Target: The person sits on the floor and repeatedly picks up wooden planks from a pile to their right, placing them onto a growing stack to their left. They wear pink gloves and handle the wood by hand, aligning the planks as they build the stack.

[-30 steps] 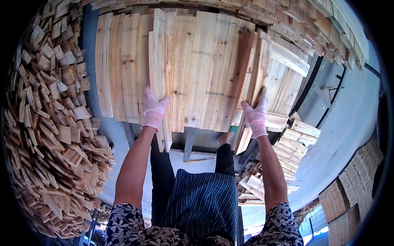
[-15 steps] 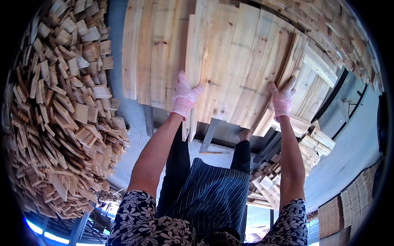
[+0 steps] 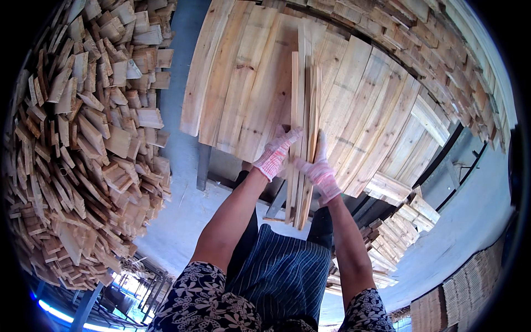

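Note:
A narrow bundle of wooden boards, standing on edge side by side, is clasped between my two hands. Their ends are uneven; some reach farther away than others. My left hand, in a pink and white knit glove, closes on the bundle's left side. On its right side presses my right hand, gloved alike, with its thumb across the near part and fingers along the outer board. Beneath lies a row of flat pale boards with knots, spread to both sides. The bundle's near ends overhang that row toward me.
A tall pile of short wood pieces rises on the left. More stacked wood fills the far right. Lower pieces lie by my right forearm. A metal leg supports the boards above a grey floor.
My hands have come together from wide apart, the left moving right and the right moving left. Boards between them are now gathered into one upright bundle. The view has shifted slightly.

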Motion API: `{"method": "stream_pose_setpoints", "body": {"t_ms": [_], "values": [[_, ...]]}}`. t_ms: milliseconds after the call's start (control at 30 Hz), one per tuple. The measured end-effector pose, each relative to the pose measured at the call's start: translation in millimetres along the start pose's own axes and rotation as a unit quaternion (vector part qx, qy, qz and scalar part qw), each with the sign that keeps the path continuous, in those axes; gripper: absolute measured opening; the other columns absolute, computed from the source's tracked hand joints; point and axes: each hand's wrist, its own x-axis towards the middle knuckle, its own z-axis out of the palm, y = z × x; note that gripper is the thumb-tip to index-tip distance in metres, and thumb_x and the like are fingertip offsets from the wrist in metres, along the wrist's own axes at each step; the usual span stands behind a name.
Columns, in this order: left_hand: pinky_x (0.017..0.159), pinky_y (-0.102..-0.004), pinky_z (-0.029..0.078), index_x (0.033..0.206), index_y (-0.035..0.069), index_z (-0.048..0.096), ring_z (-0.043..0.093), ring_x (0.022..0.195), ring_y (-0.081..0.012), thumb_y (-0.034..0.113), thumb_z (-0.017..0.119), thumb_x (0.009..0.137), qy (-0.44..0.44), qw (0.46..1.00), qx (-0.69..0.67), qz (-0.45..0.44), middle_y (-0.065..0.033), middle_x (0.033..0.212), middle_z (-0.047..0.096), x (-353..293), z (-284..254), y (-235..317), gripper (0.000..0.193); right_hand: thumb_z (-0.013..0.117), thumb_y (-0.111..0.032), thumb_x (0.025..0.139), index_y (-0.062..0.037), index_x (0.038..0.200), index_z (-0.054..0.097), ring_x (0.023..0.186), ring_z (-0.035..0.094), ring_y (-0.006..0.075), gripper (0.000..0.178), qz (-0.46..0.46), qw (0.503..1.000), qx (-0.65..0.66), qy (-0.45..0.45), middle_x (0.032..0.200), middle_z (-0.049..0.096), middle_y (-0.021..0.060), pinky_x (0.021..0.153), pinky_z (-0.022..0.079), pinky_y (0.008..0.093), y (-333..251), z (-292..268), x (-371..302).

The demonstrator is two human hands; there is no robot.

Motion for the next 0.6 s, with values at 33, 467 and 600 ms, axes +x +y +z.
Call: {"method": "stream_pose_setpoints", "body": {"t_ms": [33,467,600], "values": [[0.101,-0.0382,0.051,0.137,0.001,0.048,0.063,0.117,-0.0263,0.047,0.079,0.089,0.016,0.998,0.064,0.008,-0.0158,0.123,0.066,10,-1,-2,0.074,0.087,-0.015,0.08,-0.007,0.165,-0.001,0.131,0.049,0.0228,0.122,-0.017,0.999,-0.039,0.004,0.15,0.045,0.0152,0.109,0.045,0.0346,19,-1,0],[0.103,-0.0355,0.054,0.125,0.005,0.066,0.07,0.109,-0.0211,0.012,0.077,0.089,0.022,0.958,-0.286,0.022,-0.0097,0.115,0.072,-63,-20,28,0.039,0.09,-0.019,0.07,-0.0094,0.164,0.02,0.124,0.053,0.0424,0.118,-0.108,0.867,-0.486,0.01,0.136,0.049,0.0244,0.108,0.045,0.0444,-93,-30,14],[0.105,-0.0384,0.053,0.126,0.004,0.06,0.065,0.115,-0.0229,0.006,0.08,0.081,-0.09,0.916,-0.391,-0.023,-0.0082,0.117,0.066,-110,-57,-4,0.049,0.087,-0.023,0.073,-0.0226,0.161,0.028,0.12,0.055,0.0412,0.106,-0.228,0.778,-0.585,-0.001,0.134,0.05,0.0247,0.103,0.047,0.0451,-170,-7,116]]}}
